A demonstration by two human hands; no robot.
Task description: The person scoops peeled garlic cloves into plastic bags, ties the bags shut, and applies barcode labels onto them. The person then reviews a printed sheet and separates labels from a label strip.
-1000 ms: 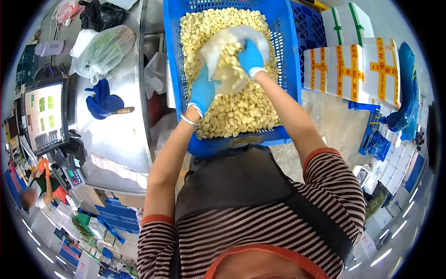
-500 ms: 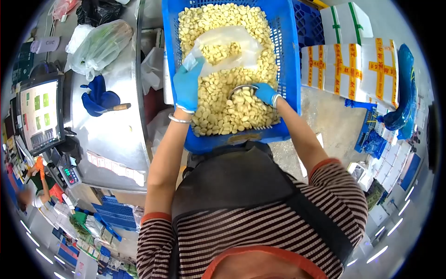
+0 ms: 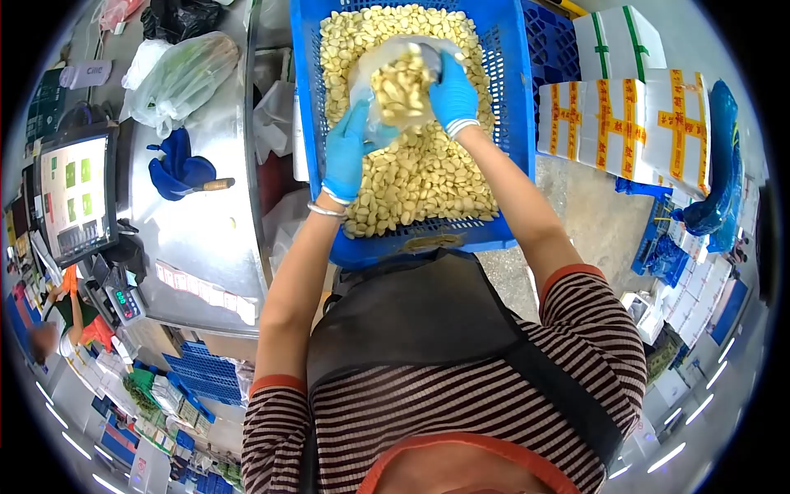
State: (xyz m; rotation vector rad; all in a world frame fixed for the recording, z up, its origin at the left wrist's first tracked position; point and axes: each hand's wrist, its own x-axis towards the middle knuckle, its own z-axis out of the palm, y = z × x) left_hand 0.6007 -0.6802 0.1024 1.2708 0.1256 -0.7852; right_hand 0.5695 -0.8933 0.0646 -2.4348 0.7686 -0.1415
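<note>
A blue plastic crate [image 3: 517, 123] in front of me holds a heap of pale yellow, bean-like pieces [image 3: 420, 185]. My left hand [image 3: 346, 156], in a blue glove, is closed on the near-left edge of a clear plastic bag [image 3: 360, 76] above the heap. My right hand [image 3: 453, 92], gloved too, grips a round-rimmed metal scoop [image 3: 429, 58] at the bag's mouth. Pieces tumble between scoop and bag, blurred by motion. The scoop's handle is hidden in my right hand.
On the steel table [image 3: 197, 280] to the left lie a blue scoop with a wooden handle [image 3: 183, 170], a plastic bag of greens [image 3: 185, 82] and a monitor [image 3: 76, 198]. White foam boxes [image 3: 605, 123] with orange tape stand to the right. Another person [image 3: 70, 317] is at far left.
My right hand has lifted the loaded scoop from the heap, forward to the bag, and tipped it. My left hand has shifted slightly towards me, still on the bag, which now has pieces in it.
</note>
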